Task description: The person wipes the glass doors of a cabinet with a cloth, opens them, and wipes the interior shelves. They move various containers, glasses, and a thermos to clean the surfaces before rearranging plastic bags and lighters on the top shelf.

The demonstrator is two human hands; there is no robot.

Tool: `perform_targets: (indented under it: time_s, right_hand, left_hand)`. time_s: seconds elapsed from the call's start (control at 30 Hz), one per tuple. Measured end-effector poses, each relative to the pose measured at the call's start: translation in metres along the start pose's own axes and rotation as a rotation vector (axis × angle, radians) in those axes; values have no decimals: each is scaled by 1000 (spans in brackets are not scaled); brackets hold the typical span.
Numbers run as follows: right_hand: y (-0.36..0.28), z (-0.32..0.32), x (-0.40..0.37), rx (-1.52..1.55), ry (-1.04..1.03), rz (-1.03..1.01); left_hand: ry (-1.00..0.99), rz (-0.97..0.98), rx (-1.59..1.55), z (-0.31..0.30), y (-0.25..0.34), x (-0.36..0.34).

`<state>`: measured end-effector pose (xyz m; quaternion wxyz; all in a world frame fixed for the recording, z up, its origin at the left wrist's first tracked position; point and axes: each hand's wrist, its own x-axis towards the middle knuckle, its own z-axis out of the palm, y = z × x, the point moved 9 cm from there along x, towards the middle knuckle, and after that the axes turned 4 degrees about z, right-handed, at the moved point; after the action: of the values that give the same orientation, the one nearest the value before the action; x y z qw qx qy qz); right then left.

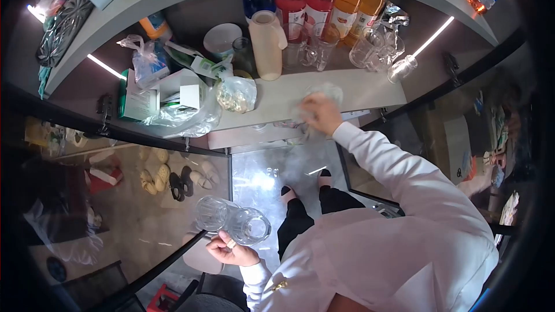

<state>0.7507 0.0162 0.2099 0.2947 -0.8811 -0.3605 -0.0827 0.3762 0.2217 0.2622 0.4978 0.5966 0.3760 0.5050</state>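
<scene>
In the head view, my left hand [231, 249] is low on the left, with its fingers closed on two clear glass mugs. One glass mug [250, 226] is nearest my fingers, and a second glass mug [213, 214] sits against it. How the fingers grip the handles is partly hidden. Out at the cabinet, my right hand [321, 112] presses a pale cloth [329, 91] on the front of the grey shelf [370, 89]. Both hand and cloth are slightly blurred. Left of the cloth stand a beige jug [267, 46] and a clear bag of pale pieces [237, 93].
Red bottles [290, 3] and orange bottles [347, 8] line the shelf back. More glass mugs [373, 49] stand at the right, beside an overturned-looking glass [403, 68]. An opened box [179, 93] sits at the left. Glass doors [133, 196] swing out; shoes [155, 179] show through the left one.
</scene>
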Motion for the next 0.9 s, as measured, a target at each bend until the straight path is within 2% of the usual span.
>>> perform_targets:
  time_s: [0.03, 0.1, 0.13, 0.2, 0.27, 0.33, 0.47, 0.53, 0.57, 0.63, 0.7, 0.77, 0.83, 0.9]
  right_hand:
    - [-1, 4, 7, 3, -2, -10]
    - [22, -12, 19, -187, 267, 277]
    - [12, -3, 24, -180, 266, 277]
    - [-27, 32, 40, -285, 107, 236]
    - [-74, 49, 37, -198, 2, 97]
    - [-99, 46, 21, -105, 111, -76]
    - [-32, 9, 1, 11, 54, -140]
    - [60, -30, -3, -116, 102, 372]
    - [67, -35, -5, -124, 120, 390]
    - [80, -46, -9, -343, 202, 550]
    - [74, -13, -22, -59, 209, 556]
    - [-3, -15, -33, -181, 166, 15]
    - [-5, -7, -63, 171, -47, 149]
    - [12, 9, -118, 210, -280, 240]
  left_hand:
    - [10, 2, 0, -3, 0, -1]
    - [2, 22, 87, -8, 2, -2]
    - [4, 26, 92, -10, 2, -1]
    - [4, 50, 54, -13, 4, -1]
    - [11, 41, 83, -18, -1, -1]
    - [-12, 29, 91, -16, -4, 0]
    - [-49, 65, 58, 1, 13, 1]
    - [-77, 43, -23, 14, 17, 0]
    - [-101, 47, -34, 20, 17, 0]
    - [-145, 86, -46, 33, 21, -2]
    - [-202, 84, -66, 58, 25, -6]
    - [-287, 102, -98, 87, 27, -9]
    - [-352, 96, -152, 122, 26, -17]
    - [-414, 114, -219, 167, 38, -32]
